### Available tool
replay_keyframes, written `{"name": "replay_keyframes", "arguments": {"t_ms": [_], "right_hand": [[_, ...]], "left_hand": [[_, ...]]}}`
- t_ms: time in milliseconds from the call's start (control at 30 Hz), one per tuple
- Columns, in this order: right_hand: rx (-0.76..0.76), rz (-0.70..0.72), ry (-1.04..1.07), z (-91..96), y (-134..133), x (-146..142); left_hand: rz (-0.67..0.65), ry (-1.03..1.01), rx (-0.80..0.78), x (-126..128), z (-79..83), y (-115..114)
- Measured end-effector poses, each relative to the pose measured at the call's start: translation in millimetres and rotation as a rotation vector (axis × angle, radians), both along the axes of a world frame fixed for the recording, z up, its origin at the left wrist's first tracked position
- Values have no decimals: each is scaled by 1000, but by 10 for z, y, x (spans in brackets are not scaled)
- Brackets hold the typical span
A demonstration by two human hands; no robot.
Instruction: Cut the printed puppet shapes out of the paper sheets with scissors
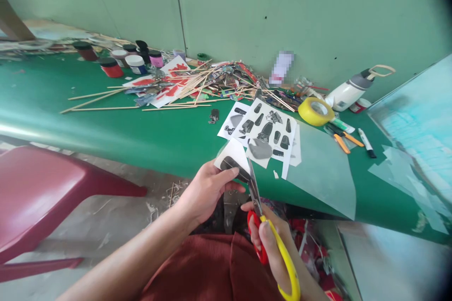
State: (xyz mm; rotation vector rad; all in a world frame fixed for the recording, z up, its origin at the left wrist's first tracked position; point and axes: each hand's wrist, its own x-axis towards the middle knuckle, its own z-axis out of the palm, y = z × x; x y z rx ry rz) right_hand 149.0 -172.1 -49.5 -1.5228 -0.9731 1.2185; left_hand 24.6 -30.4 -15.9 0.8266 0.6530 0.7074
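Note:
My left hand (208, 188) pinches a small piece of white paper (233, 150) with a black printed shape on it, held up over the table's near edge. In my right hand (273, 235) is a pair of scissors (255, 197) with one red and one yellow handle loop. Their blades point away from me and meet the right side of the paper piece. Just beyond lie printed sheets (266, 127) with several dark shapes, overlapping one another. A small dark cut-out (213, 116) rests on the green table (176, 136) to their left.
Paint jars (136, 64) and a heap of thin sticks (197, 82) and cut-outs line the wall. To the right are yellow tape (316, 111), orange-handled pliers (342, 142), a white bottle (349, 89) and a translucent sheet (325, 164). A red chair (52, 188) stands at left.

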Motion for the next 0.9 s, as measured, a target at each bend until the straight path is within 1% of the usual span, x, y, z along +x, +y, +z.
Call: {"name": "replay_keyframes", "arguments": {"t_ms": [100, 267, 467, 600, 767, 900], "right_hand": [[-54, -3, 7, 26, 1, 1], [-52, -11, -25, 23, -1, -4], [-52, -32, 7, 15, 11, -25], [-28, -33, 46, -20, 9, -37], [55, -33, 131, -66, 16, -51], [41, -25, 196, -60, 18, -52]], "left_hand": [[2, -8, 5, -1, 12, 3], [1, -17, 11, -1, -3, 4], [4, -31, 4, -1, -44, 12], [3, -26, -1, 4, -37, 12], [14, -28, 7, 2, -37, 19], [2, -24, 9, -22, -52, 20]]}}
